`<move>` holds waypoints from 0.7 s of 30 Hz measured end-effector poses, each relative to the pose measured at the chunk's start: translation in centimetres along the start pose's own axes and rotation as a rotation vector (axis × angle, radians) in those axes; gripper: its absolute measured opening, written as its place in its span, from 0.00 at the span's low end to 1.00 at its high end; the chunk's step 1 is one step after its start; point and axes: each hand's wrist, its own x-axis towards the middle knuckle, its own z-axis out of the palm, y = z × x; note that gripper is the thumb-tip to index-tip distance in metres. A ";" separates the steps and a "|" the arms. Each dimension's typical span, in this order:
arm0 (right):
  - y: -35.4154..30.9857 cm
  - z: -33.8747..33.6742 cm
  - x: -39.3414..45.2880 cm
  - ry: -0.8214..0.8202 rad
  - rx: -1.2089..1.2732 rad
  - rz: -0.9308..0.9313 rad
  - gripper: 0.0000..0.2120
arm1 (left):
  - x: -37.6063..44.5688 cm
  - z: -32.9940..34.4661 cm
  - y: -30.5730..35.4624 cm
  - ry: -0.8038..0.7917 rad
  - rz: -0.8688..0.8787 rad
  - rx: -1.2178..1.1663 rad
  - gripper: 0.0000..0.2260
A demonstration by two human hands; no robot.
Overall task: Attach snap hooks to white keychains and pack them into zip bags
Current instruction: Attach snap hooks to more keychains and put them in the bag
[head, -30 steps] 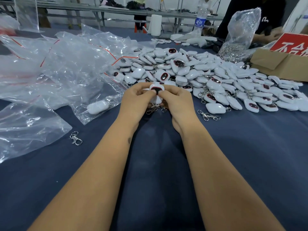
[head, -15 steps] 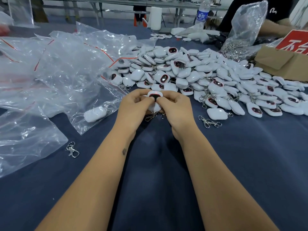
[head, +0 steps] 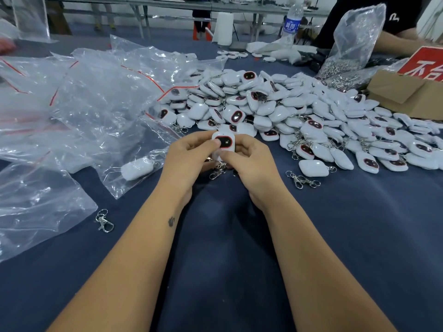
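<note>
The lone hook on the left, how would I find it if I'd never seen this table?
Start at the big heap of clear bags on the left of the blue table. Follow the nearest bag's edge toward the person's left arm. The silver hook lies bare on the cloth there, alone, joined to no keychain.

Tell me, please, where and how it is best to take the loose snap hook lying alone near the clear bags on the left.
Probably pinch the snap hook across its narrow middle, coming from above: it lies flat on the cloth, clear of the bag edge.
</note>
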 end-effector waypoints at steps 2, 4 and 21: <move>-0.1 0.0 -0.1 0.007 0.032 0.024 0.11 | -0.2 0.2 0.4 0.006 -0.038 -0.064 0.08; -0.2 0.0 -0.1 0.005 0.046 0.034 0.12 | -0.3 0.2 0.6 0.014 -0.052 -0.103 0.11; -0.8 -0.1 0.0 0.136 0.307 0.083 0.09 | 0.3 -2.9 0.3 0.399 0.171 0.991 0.30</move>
